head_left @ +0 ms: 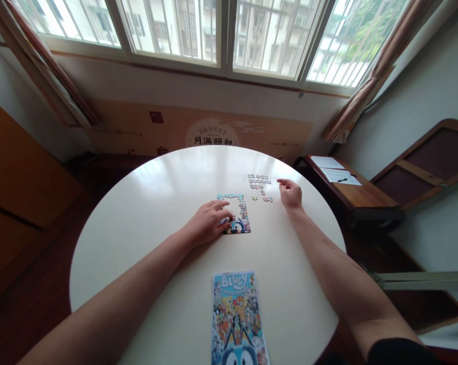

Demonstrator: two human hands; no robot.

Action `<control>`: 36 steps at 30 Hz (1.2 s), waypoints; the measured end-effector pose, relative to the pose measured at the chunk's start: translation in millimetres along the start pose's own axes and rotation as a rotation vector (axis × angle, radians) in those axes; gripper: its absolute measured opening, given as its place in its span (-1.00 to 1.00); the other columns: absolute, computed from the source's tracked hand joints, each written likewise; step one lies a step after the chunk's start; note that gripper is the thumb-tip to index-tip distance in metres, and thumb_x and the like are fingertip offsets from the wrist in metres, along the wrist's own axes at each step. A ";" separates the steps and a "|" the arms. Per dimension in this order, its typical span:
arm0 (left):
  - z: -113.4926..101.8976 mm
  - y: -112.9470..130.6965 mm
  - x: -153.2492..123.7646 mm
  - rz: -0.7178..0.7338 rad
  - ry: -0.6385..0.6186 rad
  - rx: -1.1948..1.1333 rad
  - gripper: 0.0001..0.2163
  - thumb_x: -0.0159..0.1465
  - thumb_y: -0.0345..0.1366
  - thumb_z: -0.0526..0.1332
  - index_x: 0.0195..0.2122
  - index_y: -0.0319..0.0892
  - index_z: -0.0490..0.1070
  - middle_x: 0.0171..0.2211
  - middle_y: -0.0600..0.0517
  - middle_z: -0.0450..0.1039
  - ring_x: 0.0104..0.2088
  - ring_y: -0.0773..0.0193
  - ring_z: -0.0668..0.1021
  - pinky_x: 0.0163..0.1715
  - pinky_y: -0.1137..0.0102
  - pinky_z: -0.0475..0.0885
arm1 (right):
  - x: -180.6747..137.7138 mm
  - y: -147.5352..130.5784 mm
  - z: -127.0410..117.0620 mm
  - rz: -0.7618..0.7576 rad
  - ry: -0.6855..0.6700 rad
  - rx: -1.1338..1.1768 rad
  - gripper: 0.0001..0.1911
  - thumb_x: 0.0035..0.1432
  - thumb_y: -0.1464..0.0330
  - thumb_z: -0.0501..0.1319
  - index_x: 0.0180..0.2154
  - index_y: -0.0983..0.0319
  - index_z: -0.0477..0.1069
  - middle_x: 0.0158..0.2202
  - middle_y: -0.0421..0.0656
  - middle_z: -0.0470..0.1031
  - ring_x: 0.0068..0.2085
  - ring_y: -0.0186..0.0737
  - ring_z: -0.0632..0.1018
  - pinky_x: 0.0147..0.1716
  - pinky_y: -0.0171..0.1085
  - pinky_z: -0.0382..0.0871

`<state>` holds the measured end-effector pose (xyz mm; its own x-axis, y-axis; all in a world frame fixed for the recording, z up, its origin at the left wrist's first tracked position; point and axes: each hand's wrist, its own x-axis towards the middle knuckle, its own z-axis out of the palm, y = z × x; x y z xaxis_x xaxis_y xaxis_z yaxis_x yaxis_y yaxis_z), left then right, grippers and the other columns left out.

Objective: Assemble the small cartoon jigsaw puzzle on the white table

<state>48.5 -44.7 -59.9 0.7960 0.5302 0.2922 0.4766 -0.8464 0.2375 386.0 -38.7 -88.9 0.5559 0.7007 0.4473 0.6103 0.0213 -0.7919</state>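
Observation:
A partly assembled jigsaw puzzle lies on the white table, its border joined and a pale gap in its middle. My left hand rests over the puzzle's left side, fingers spread and covering part of it. Right of the puzzle, loose jigsaw pieces lie in rough rows, with a few others nearer to me. Just beyond their right side is my right hand, its fingers curled and the index finger reaching toward the pieces. Whatever its fingertips pinch, if anything, is too small to make out.
The round white table fills the middle. Near its front lies a Bluey picture sheet. At the right, a wooden side table bears papers and a pen. A printed cardboard panel stands beneath the window.

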 end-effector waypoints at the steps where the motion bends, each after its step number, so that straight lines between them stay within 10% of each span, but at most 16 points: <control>1: 0.1 -0.3 -0.3 0.005 0.004 0.001 -0.86 0.33 -0.24 0.25 -0.13 -0.03 0.57 0.20 -0.09 0.40 0.18 -0.05 0.44 0.18 -0.02 0.35 | 0.0 0.3 0.1 0.001 0.007 0.005 -0.63 0.09 0.32 0.11 -0.18 0.27 0.63 -0.15 -0.03 0.65 -0.25 -0.11 0.54 -0.12 -0.14 0.44; 11: -3.3 -4.3 -2.7 -0.006 0.140 -0.128 -0.79 0.40 -0.18 0.15 -0.06 -0.06 0.51 0.18 -0.12 0.43 0.14 -0.02 0.48 0.14 -0.04 0.39 | -2.0 -15.1 -0.6 -0.097 -0.017 -0.076 -0.62 0.13 0.39 0.08 -0.12 0.28 0.60 -0.07 0.00 0.62 -0.09 -0.08 0.56 0.02 -0.12 0.42; 22: -16.1 -21.6 -4.2 -0.456 0.549 -0.500 -0.71 0.35 -0.11 0.07 -0.23 -0.16 0.51 -0.17 -0.08 0.58 -0.11 0.10 0.59 -0.04 0.21 0.50 | 23.6 -44.7 15.5 -0.114 -0.441 -0.398 -0.64 0.16 0.49 0.17 -0.09 0.15 0.64 0.00 -0.14 0.62 -0.02 -0.16 0.58 0.08 -0.26 0.37; 36: -11.9 -25.5 -3.4 -0.503 0.555 -0.468 -0.72 0.32 -0.11 0.08 -0.29 -0.16 0.50 -0.25 -0.05 0.58 -0.21 0.13 0.60 -0.15 0.26 0.49 | 49.3 -47.2 22.3 0.053 -0.638 -0.564 -0.79 0.05 0.45 0.29 -0.26 0.21 0.68 -0.36 -0.13 0.66 -0.21 -0.14 0.64 -0.17 -0.33 0.43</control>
<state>29.2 -24.3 -56.0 0.1784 0.8852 0.4296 0.4228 -0.4632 0.7789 372.0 10.7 -38.7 0.2706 0.9619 -0.0387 0.8762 -0.2628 -0.4040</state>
